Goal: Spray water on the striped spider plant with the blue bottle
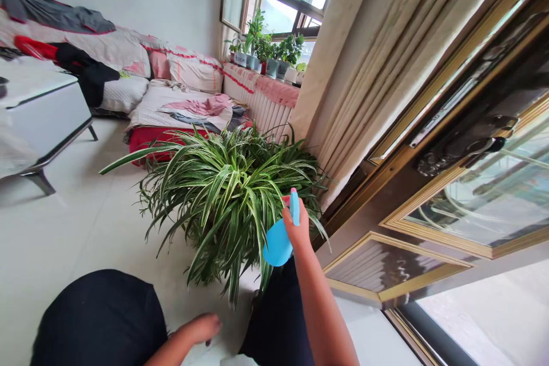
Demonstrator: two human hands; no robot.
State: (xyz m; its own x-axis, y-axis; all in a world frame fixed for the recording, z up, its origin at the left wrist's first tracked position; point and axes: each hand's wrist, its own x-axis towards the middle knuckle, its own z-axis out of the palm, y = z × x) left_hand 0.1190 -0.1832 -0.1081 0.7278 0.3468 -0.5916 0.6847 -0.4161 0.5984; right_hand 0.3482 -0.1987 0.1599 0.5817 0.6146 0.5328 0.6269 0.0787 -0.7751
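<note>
A light-blue spray bottle (278, 243) with a pink tip is in my right hand (299, 227), whose fingers are wrapped round its neck and trigger. The bottle tilts against the right side of a large, bushy spider plant (227, 189) with green leaves edged in pale stripes. Leaves hide whatever pot stands beneath it. Low between my knees, in front of the plant, is my left hand (203, 329). Its fingers are curled, and what they hold, if anything, is hidden.
My dark-clad knee (103, 320) is at the lower left. Close on the right stand a beige curtain (364, 68) and an open glazed door (429, 263). A sofa (146, 106) with clothes, a white table (51, 114) and several potted plants (266, 51) are behind.
</note>
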